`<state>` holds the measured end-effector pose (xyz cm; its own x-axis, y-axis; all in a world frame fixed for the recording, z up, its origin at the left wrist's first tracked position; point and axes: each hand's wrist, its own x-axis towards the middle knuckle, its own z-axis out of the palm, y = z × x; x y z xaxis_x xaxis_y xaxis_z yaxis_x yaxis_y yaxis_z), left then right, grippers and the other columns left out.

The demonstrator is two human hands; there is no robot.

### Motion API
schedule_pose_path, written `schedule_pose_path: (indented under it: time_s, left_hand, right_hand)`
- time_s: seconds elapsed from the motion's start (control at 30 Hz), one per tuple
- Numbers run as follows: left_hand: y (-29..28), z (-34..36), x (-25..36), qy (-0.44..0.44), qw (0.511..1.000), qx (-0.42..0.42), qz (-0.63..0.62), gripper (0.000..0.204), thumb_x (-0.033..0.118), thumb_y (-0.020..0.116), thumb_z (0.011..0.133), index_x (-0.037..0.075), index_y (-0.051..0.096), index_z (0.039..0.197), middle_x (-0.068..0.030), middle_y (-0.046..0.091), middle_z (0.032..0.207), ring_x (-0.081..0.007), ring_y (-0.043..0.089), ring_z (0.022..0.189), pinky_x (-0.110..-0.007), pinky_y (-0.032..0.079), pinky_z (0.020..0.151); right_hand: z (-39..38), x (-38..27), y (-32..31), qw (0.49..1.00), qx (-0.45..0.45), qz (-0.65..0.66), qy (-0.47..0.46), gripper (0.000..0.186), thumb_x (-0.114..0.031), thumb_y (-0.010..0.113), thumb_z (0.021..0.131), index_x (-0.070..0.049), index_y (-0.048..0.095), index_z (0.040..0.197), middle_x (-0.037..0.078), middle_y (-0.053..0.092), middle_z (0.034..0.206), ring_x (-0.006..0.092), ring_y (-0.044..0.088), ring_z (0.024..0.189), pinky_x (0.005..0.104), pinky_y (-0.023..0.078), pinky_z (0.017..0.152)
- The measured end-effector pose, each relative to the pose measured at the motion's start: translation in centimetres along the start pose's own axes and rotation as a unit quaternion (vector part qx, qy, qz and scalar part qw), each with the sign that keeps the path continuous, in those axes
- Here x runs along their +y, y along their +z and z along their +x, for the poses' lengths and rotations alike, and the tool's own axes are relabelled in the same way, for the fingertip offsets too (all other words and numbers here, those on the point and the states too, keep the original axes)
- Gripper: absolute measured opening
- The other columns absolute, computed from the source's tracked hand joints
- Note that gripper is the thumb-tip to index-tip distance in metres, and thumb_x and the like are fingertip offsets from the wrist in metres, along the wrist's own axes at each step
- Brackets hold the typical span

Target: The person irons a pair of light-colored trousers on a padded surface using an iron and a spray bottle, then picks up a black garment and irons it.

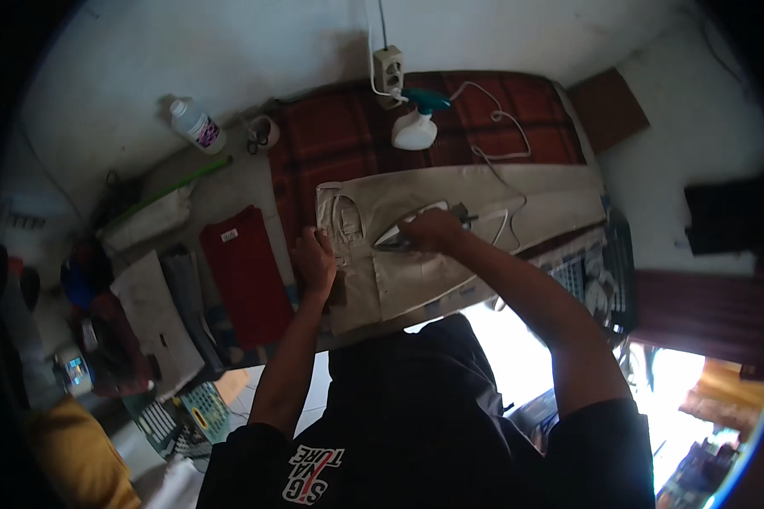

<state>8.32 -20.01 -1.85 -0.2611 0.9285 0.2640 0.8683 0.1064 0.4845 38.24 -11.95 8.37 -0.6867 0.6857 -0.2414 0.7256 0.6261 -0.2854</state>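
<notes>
Beige trousers (382, 297) lie flat on a red plaid pad (518, 127). My right hand (429, 229) is closed on the handle of an iron (390, 237), which rests on the trousers just right of the waistband and pocket, its tip toward the left. My left hand (314, 259) pinches the waistband's edge at the left end of the trousers. A white spray bottle with a teal head (414, 129) stands beyond the trousers, and a pale cord (518, 136) curves to the right of it.
A power strip (389, 68) hangs at the back, with a clear bottle (197, 127) and scissors (257, 138) farther left. A folded red garment (246, 280) and grey folded clothes (157, 322) lie leftward. Plastic baskets (615, 263) flank the surface.
</notes>
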Motion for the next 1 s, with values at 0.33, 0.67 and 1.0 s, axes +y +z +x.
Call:
schedule_pose_path:
  time_s: [0.33, 0.67, 1.0]
  left_hand:
    - [1.4, 0.6, 3.3, -0.163, 0.985, 0.060, 0.004, 0.017, 0.019, 0.063, 0.108, 0.003, 0.062, 0.111, -0.0225, 0.073, 0.092, -0.0436, 0.073, 0.086, -0.054, 0.052, 0.078]
    - [2.0, -3.3, 4.8, -0.241, 0.965, 0.062, 0.085, 0.023, 0.024, 0.062, 0.107, 0.005, 0.061, 0.119, -0.0232, 0.071, 0.105, -0.0464, 0.067, 0.102, -0.062, 0.047, 0.087]
    - [0.8, -5.7, 12.0, -0.203, 0.951, 0.148, 0.183, 0.039, 0.019, 0.060, 0.104, 0.006, 0.058, 0.141, -0.0198, 0.061, 0.139, -0.0406, 0.056, 0.129, -0.060, 0.043, 0.105]
  right_hand:
    - [4.3, -0.8, 0.3, 0.994, 0.007, 0.026, -0.102, 0.024, -0.025, 0.071, 0.090, -0.007, 0.075, 0.106, 0.021, 0.078, 0.093, 0.0415, 0.078, 0.088, 0.0536, 0.062, 0.081]
    - [0.1, 4.7, -2.4, 0.987, -0.054, 0.004, -0.154, 0.025, -0.016, 0.065, 0.092, -0.001, 0.077, 0.109, 0.023, 0.079, 0.102, 0.0393, 0.078, 0.099, 0.0493, 0.063, 0.087]
    - [0.5, 5.8, -2.0, 0.970, -0.058, -0.001, -0.234, 0.036, -0.036, 0.074, 0.095, -0.001, 0.073, 0.103, 0.024, 0.077, 0.094, 0.0401, 0.077, 0.089, 0.0504, 0.061, 0.080]
